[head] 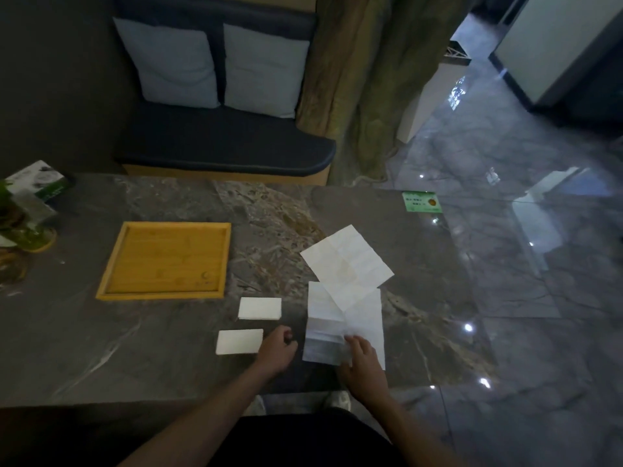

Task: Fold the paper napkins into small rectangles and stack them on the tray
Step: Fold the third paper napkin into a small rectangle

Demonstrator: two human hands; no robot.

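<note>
An empty yellow wooden tray (116,261) lies on the dark marble table. Two folded white napkin rectangles rest in front of it: one (260,308) nearer the tray, one (239,341) closer to me. Two unfolded creased napkins overlap at the right: the upper (347,261) lies askew, the lower (364,318) flat beneath it. My left hand (276,352) rests loosely curled on the table between the near folded napkin and the flat one, holding nothing. My right hand (364,362) lies on the lower napkin's near part, fingers spread on the paper.
A tissue box (40,183) and a potted plant (17,230) stand at the table's far left. A green card (422,201) lies at the far right corner. A dark bench with two pillows (215,62) stands behind. The table's right edge meets glossy floor.
</note>
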